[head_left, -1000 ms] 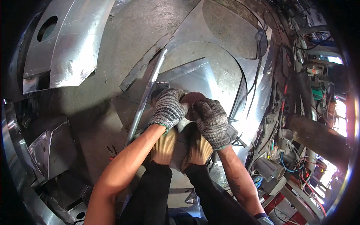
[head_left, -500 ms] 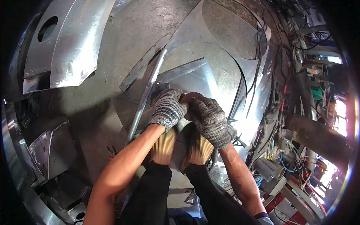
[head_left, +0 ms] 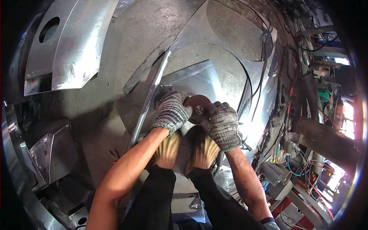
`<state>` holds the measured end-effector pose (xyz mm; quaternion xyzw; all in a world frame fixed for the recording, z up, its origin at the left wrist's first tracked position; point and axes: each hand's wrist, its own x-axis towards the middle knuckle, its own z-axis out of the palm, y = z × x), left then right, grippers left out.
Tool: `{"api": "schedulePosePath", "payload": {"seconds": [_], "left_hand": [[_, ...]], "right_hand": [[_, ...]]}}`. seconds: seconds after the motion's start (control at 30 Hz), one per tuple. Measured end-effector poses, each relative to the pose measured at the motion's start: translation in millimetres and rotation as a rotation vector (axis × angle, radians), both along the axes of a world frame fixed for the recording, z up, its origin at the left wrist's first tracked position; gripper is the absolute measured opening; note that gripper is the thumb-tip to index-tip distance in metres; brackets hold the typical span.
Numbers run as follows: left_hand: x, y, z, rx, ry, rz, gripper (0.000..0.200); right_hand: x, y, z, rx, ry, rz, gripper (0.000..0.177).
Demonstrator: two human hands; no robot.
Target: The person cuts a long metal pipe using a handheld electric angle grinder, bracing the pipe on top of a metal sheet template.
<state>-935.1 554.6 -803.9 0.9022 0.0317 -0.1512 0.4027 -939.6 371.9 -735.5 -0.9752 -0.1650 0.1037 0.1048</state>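
Note:
My left hand (head_left: pixel 173 111), in a grey striped knit glove, is closed around what looks like an angle grinder, its body mostly hidden by the glove. A dark end of the grinder (head_left: pixel 164 89) shows past the knuckles. Between my hands is a round brown grinding disc (head_left: pixel 197 100), with a metal nut (head_left: pixel 198 110) at its centre. My right hand (head_left: pixel 221 124), in a darker, dirtier glove, has its fingers curled at the disc's right edge. The fingertips are partly hidden. Both hands are just above my shoes (head_left: pixel 203 151).
A metal tube (head_left: pixel 151 96) slants up left of my hands. Cut sheet metal (head_left: pixel 188 42) with round openings lies ahead, a black cable (head_left: pixel 261 76) across it. A bent metal panel (head_left: pixel 78 46) is at upper left. Tools, pipes and wires crowd the right side, including a metal cylinder (head_left: pixel 271 172).
My right hand has shifted right and slightly down across the disc, uncovering more of its face and the centre nut. My left hand has stayed nearly still.

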Motion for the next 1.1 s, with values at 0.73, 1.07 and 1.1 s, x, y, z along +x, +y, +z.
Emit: {"api": "schedulePosePath", "payload": {"seconds": [0.73, 1.07, 1.1], "left_hand": [[-1.8, -0.8, -9.3, 0.004, 0.02, -0.01, 0.035], [-0.8, 6.3, 4.9, -0.013, 0.09, -0.021, 0.037], [-0.7, 5.5, 1.9, -0.021, 0.087, -0.017, 0.037]], "right_hand": [[-13.1, -5.9, -1.5, 0.137, 0.161, -0.023, 0.04], [-9.9, 4.0, -18.2, 0.128, -0.091, 0.112, 0.03], [-12.8, 3.7, -22.8, 0.116, -0.123, 0.114, 0.03]]}}
